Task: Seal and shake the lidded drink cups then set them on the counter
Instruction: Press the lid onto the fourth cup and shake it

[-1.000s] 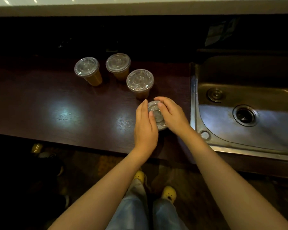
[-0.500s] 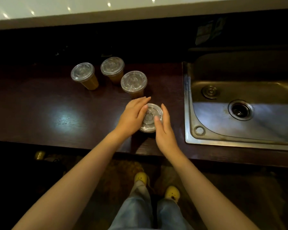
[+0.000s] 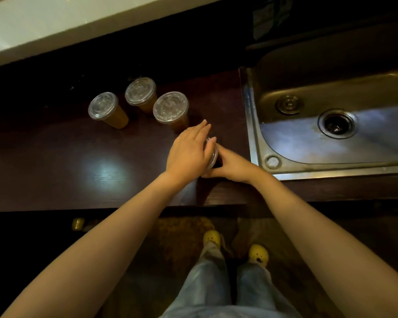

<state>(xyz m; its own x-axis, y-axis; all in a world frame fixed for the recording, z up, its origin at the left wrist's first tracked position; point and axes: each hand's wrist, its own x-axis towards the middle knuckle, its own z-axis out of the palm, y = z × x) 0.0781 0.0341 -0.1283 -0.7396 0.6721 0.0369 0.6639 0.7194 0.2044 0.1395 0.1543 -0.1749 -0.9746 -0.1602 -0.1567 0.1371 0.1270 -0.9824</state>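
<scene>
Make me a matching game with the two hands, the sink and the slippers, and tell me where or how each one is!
Things:
1. left hand
2. right hand
3. sink
4. slippers

Place or state:
a. yellow, down on the floor
b. metal, to the right of the counter
c. flat, fingers straight, over the top of the held cup
d. curled round the held cup's side

Pairs: 1-c, 2-d, 3-b, 4-a

Cup (image 3: 213,156) largely beneath left hand (image 3: 189,152)
</scene>
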